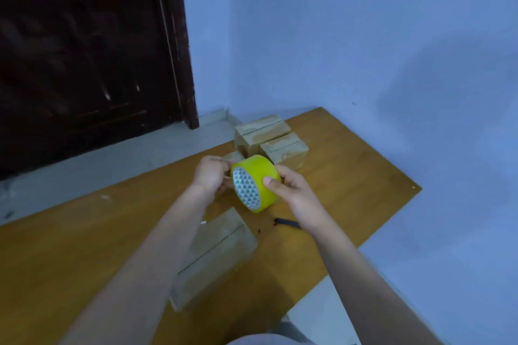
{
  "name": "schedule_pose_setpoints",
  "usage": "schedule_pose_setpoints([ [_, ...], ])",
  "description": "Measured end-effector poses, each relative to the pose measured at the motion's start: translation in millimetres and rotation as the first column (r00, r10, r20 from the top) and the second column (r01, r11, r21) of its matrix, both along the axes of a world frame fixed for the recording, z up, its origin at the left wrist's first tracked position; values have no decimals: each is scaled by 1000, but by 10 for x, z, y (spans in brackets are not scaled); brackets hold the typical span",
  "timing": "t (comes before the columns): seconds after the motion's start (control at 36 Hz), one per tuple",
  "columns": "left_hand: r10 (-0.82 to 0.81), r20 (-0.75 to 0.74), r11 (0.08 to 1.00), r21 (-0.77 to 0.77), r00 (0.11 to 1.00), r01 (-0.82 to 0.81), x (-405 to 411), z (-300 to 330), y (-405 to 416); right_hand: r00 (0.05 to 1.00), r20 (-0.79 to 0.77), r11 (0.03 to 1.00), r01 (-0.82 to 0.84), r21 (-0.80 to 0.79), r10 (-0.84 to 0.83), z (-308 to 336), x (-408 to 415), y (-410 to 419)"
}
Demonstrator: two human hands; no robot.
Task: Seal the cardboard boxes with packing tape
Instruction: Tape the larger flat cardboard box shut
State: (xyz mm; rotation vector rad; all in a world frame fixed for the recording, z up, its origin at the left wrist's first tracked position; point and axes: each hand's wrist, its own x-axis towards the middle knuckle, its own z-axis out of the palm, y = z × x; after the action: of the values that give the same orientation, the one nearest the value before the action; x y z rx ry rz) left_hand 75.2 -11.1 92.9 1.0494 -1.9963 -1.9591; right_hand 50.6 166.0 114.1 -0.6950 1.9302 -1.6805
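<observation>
A yellow roll of packing tape [256, 180] is held above the wooden table [350, 171]. My right hand [291, 190] grips the roll from its right side, thumb on the outer face. My left hand [210, 173] is at the roll's left edge with fingers curled, pinching at the tape's end. A long cardboard box [221, 249] lies on the table below my arms, its top seam showing. Two cardboard boxes stand behind the roll: one at the back [260, 131], one to its right [286, 148]. A further box [232, 157] is mostly hidden behind my left hand.
A small black tool [287, 223] lies on the table right of the long box. The table's right edge runs close to a blue wall [392, 36]. A dark door [84, 50] and grey floor [126, 154] lie beyond the table on the left.
</observation>
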Motion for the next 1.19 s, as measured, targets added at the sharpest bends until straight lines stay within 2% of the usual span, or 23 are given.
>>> schedule_pose_setpoints([
  [0.19,-74,58,979,-188,996,83,-57,-53,7,997,-36,994,68,82,-66,5,139,-2],
  [0.28,-55,76,987,-145,996,66,-54,-55,-32,997,-22,980,83,180,-80,-36,212,19],
  [0.36,-39,76,996,-72,996,44,-89,-100,-150,995,-48,940,100,326,-89,-127,304,90],
  [0.47,-119,131,966,-213,984,145,-41,-112,-114,994,-65,880,111,462,-91,-211,340,167],
  [0.56,-123,166,954,-254,978,163,-5,-150,-77,990,-132,822,112,558,-46,-209,332,162],
  [0.67,-99,228,953,-258,969,158,47,-289,-70,988,-153,763,121,636,-29,-225,364,107],
  [0.78,-96,285,897,-391,954,207,131,-472,-68,993,-121,719,92,689,-12,-279,462,62],
  [0.92,-128,292,852,-456,948,256,188,-600,6,997,-62,667,77,741,-46,-363,494,61],
  [1.03,-87,290,857,-467,953,220,261,-752,89,999,-45,591,43,805,-11,-412,464,52],
  [1.19,17,191,928,-368,981,55,332,-1015,209,996,-75,455,46,889,46,-459,471,8],
])
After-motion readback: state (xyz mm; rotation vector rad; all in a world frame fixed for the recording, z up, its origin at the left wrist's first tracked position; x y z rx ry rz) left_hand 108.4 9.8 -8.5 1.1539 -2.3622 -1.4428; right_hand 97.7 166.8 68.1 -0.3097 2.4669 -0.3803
